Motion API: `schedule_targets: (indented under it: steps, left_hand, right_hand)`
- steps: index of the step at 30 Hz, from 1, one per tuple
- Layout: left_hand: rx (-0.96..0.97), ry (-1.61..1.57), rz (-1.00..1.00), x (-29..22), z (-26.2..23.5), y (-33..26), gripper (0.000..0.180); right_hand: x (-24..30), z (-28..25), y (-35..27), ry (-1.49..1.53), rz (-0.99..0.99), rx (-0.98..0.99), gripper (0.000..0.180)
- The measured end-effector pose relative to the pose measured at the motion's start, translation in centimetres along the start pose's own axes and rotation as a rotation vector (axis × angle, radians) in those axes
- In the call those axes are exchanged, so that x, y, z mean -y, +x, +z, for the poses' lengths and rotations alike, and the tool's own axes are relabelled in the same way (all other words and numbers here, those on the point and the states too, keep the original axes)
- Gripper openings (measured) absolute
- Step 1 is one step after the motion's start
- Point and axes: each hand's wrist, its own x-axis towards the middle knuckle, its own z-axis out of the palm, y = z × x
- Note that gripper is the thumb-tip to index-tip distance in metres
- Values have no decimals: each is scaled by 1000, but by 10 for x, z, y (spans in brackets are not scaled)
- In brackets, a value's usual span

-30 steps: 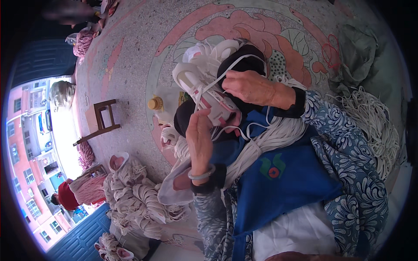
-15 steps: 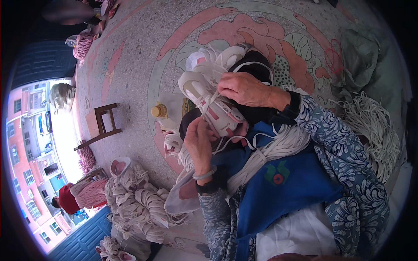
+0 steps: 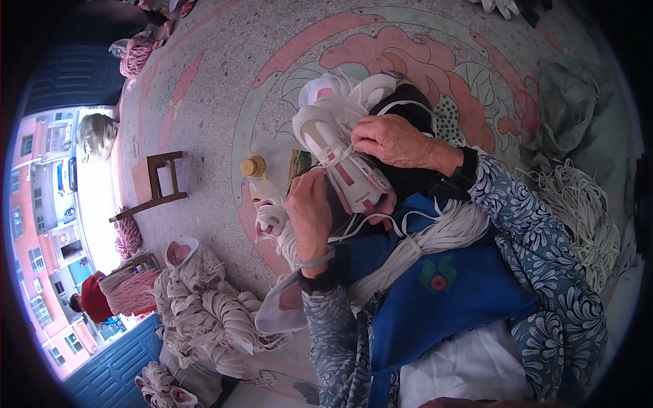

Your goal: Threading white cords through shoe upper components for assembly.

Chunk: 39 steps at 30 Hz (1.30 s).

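Note:
A white and pink shoe upper [image 3: 354,180] rests on my lap, its tongue end pointing away, with white lace across its front. My right hand [image 3: 398,141] is closed in a pinch on the shoelace [image 3: 335,155] at the upper's right side. Just left of the upper, my left hand [image 3: 310,212] is also pinched closed, apparently on the lace's other side; its fingertips partly hide it. Across the blue apron [image 3: 469,285] lies a tied bundle of white laces [image 3: 435,234]. More white uppers [image 3: 330,88] lie beyond the one between my hands.
Left of my knees stands a clear bottle with a yellow cap [image 3: 254,166]. A small wooden stool [image 3: 162,180] is farther left. Laced uppers are heaped [image 3: 211,306] at lower left. Loose white laces [image 3: 578,217] and a grey-green cloth [image 3: 568,102] lie at right.
My left hand has drawn a little left, away from the upper. My right hand stays pinched at the lace. The whole view has shifted slightly.

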Motion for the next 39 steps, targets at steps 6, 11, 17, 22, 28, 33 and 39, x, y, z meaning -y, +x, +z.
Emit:
schedule_targets:
  steps: [6, 11, 17, 22, 28, 33, 39]
  left_hand:
    - [43, -252, -246, -1, -1, 1, 20]
    - [30, -312, -186, 2, -7, 2, 18]
    - [2, -735, -337, 0, -5, 5, 14]
    - [-74, -860, -405, 2, 2, -2, 9]
    - [-135, -758, -311, -1, 5, 1, 9]
    - [-87, -1051, -433, 1, -2, 3, 10]
    - [-104, -496, -324, -15, -3, 6, 13]
  right_hand:
    - [-4, -2, 5, 3, 30, 56, 15]
    - [6, -4, 6, -6, 36, 83, 16]
    - [4, -9, 10, 135, 86, 169, 17]
    - [4, -7, 9, 91, 11, 136, 16]
    - [10, -9, 11, 205, 132, 222, 16]
    - [29, -18, 19, 383, 515, 278, 15]
    - [23, -3, 0, -27, 70, -103, 14]
